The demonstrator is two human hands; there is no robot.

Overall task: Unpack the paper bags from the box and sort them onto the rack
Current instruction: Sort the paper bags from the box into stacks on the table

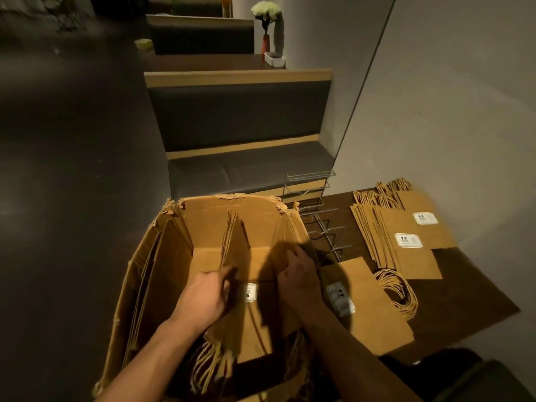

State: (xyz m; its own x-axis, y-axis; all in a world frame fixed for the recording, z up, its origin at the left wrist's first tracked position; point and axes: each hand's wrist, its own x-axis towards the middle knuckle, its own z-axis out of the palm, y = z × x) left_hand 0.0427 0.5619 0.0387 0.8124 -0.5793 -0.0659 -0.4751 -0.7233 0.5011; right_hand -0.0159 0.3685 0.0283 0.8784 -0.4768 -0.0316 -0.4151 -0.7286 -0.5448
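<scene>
While both forearms reach down into the open cardboard box [162, 274], the left hand [203, 300] curls its fingers round the edge of a flat paper bag [249, 329] lying inside, label partly showing beside the knuckles. Right hand [298, 277] is in shadow, fingers bent over the top edges of upright bags [290, 227] against the box's right wall; looks like a grip on them. Twisted paper handles [208, 364] of more bags bunch at the near end of the box, under the left wrist. Another upright bundle of bags [232, 236] stands mid-box, and flattened ones [150, 271] lean along the left wall. Box rim is torn along the far edge.

Just right of the box, on a dark wood table [464, 291], one bag [368, 309] lies flat with its white label up. Past it a fanned stack of bags [406, 242] lies with looped handles at both ends, two labels visible. Wire rack [316, 210] stands between box and stack, its slots holding nothing that I can make out.

Farther off: dark padded bench seat [240, 169], then a vase with pale flowers [265, 27] on the next table by the grey wall.
</scene>
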